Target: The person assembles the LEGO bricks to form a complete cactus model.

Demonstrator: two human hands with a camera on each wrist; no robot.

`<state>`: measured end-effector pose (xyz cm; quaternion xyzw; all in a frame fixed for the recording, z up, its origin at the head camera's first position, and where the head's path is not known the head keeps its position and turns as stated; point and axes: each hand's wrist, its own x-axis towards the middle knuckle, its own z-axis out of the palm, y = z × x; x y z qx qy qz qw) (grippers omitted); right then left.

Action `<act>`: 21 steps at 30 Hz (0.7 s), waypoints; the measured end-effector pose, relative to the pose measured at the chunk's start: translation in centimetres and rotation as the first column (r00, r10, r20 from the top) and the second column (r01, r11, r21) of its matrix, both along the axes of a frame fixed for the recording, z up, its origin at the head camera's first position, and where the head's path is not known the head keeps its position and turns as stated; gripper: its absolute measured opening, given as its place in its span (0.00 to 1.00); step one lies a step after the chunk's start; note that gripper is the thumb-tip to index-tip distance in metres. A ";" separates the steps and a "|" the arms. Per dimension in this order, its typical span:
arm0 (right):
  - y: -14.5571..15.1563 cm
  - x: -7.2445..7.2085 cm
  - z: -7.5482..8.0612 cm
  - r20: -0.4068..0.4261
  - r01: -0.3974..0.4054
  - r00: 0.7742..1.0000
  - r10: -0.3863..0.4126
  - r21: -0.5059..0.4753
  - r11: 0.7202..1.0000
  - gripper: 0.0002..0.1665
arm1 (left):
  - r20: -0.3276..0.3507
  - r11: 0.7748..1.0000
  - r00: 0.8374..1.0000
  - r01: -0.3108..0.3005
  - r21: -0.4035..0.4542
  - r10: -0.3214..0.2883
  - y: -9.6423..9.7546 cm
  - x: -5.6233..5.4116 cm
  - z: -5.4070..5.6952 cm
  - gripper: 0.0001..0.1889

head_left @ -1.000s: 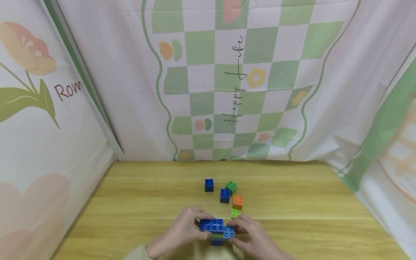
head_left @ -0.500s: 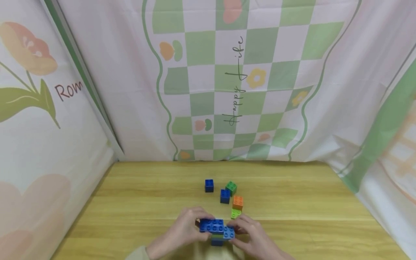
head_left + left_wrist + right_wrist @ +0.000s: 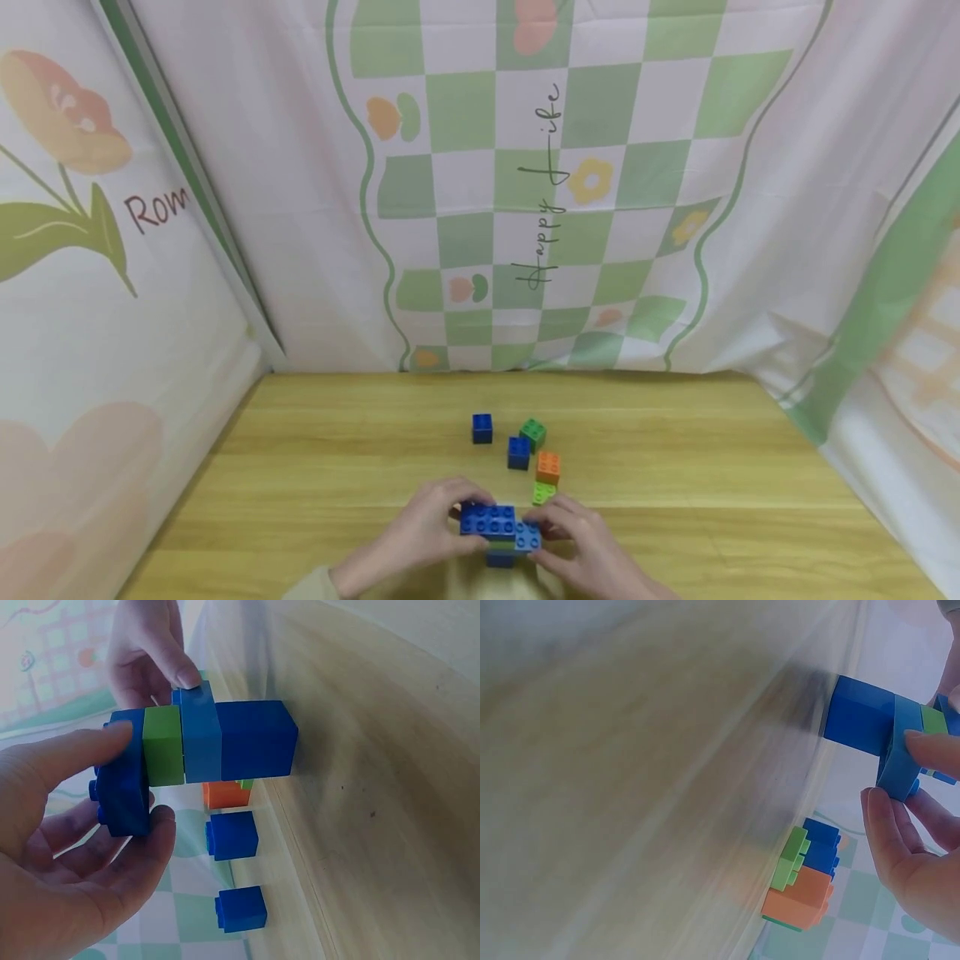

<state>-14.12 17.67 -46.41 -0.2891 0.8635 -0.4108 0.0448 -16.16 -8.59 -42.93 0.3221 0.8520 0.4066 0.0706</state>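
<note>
Now, at the table's (image 3: 360,454) near side, the eight-stud dark-blue brick (image 3: 487,522), lying left-to-right atop the stack (image 3: 201,742), is gripped by the left hand (image 3: 429,522); lower, rightward, the light-blue brick (image 3: 528,537) is pinched by the right hand (image 3: 588,542).

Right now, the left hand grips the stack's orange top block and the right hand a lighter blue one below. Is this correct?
Only the colour is wrong: the head view shows the left hand gripping a dark blue top block.

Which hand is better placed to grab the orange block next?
Likely the right hand: it's closer to the orange block, though pinching the stack. The left hand, farther off, grips the stack's top and could steady it.
</note>
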 end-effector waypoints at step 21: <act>-0.1 0.0 -0.1 -0.092 -0.023 0.996 0.020 -0.035 0.999 0.20 | 0.046 0.996 0.999 -0.014 0.083 0.010 -0.4 -0.8 0.1 0.22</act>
